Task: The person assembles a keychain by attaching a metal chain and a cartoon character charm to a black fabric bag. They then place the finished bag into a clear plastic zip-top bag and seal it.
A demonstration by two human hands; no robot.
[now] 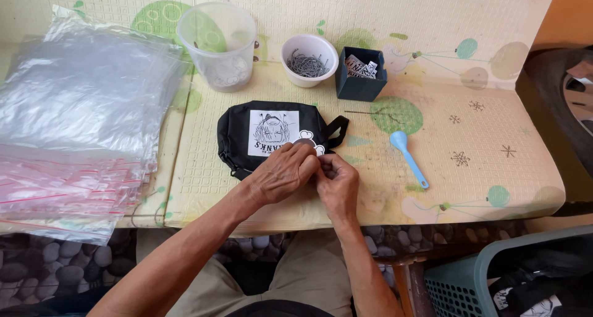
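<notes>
The small black fabric pouch with a white printed patch [272,135] lies flat on the pale yellow padded tabletop [469,138], just in front of the person, its strap loop pointing right. Both hands meet at its lower right corner: the left hand [281,175] rests on the pouch's edge with fingers curled inward, and the right hand [336,181] presses its fingertips against them, the two grips pinched together on something too small to make out, next to a little white charm [312,142] at the corner of the pouch. Behind the pouch stand a clear plastic cup holding metal rings [219,45], a white bowl of thin wire pieces [309,60] and a dark blue square box of small printed tags [361,75]; a light blue plastic scoop [407,156] lies well to the right. A tall stack of clear plastic zip bags [80,119] sits at the left, none of them visibly filled, and a teal basket [469,280] at lower right holds more black pouches. By the look of it, the fitting at the corner is in hand on this pouch, and it is not yet bagged.
</notes>
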